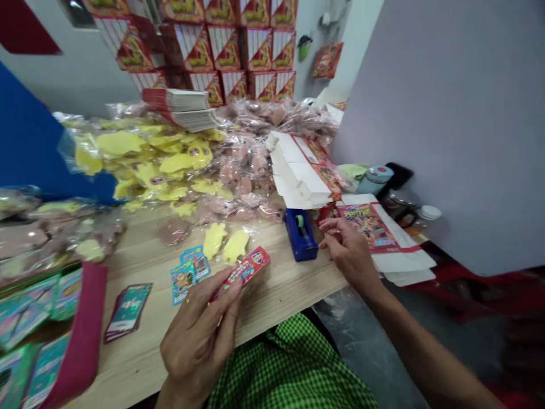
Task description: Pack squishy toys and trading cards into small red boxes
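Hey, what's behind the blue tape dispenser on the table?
Behind the blue tape dispenser sit folded white-and-red cartons and clear bags of pink items; whatever lies right against its back is hidden by the dispenser.

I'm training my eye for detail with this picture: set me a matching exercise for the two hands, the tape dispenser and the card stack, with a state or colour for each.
Column one:
1. left hand
2. right hand
3. tape dispenser
4. card stack

Column two:
A. blue, on the wooden table
B. holding nothing visible, beside a flat printed carton
C. gripping a small pink packet
D. teal-faced, lying on the table

Right pairs: 1-C, 2-B, 3-A, 4-D.
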A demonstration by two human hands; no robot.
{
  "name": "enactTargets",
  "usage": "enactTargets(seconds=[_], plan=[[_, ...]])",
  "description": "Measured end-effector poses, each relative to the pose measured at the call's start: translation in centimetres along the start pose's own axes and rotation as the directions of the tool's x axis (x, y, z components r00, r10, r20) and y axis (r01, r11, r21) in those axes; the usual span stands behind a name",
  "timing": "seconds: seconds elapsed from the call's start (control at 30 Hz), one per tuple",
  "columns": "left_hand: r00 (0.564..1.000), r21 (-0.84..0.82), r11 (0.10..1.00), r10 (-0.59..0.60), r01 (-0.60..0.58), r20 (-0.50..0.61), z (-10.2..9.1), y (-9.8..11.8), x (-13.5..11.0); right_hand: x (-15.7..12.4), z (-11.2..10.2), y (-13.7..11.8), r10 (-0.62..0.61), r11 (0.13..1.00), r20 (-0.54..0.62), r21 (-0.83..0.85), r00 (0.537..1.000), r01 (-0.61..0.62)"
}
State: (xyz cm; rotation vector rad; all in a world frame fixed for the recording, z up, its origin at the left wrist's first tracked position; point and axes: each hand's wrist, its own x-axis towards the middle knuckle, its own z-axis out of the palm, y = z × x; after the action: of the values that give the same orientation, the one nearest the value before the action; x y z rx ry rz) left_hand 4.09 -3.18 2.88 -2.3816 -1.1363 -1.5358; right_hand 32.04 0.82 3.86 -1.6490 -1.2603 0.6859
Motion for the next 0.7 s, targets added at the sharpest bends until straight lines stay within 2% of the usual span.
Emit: enactTargets(seconds=[0.03,0.07,0.1,0.23,0.3,0.43,0.53,0.7], plan=[[1.000,-0.013,1.000,-0.001,0.001,-0.003,0.4,0.0,0.0,0.5,-0.3,0.6,0.165,0.986,0.008,-0.005,0.986,-0.165],[1.000,-0.031,1.000,-0.007,0.007,0.003,0.7,0.0,0.0,1.0,-0.5,1.1,0.275,0.962,0.041,-0.012,0.961,-0.274],[1.000,-0.047,0.999,-0.016,0.017,0.016,1.0,0.1,0.0,1.3,-0.4,1.5,0.334,0.942,0.081,-0.013,0.939,-0.335],[0.998,-0.080,0.996,-0.042,0.045,0.038,1.1,0.3,0.1,1.8,1.0,1.6,0.407,0.905,0.198,0.041,0.892,-0.422],[0.998,-0.080,0.996,-0.029,0.033,0.053,0.9,0.3,0.1,1.7,1.3,1.1,0.397,0.905,0.213,0.072,0.893,-0.420],[0.997,-0.070,0.998,-0.001,0.006,0.080,0.6,0.1,-0.1,1.1,0.9,0.8,0.331,0.929,0.189,0.109,0.924,-0.355],[0.996,-0.069,0.998,0.002,0.004,0.087,0.5,0.1,-0.3,0.3,1.0,2.0,0.279,0.951,0.153,0.095,0.948,-0.296],[0.996,-0.037,0.999,0.026,-0.023,0.090,0.6,0.4,0.2,-1.4,2.0,5.1,0.191,0.982,0.030,0.002,0.981,-0.191]])
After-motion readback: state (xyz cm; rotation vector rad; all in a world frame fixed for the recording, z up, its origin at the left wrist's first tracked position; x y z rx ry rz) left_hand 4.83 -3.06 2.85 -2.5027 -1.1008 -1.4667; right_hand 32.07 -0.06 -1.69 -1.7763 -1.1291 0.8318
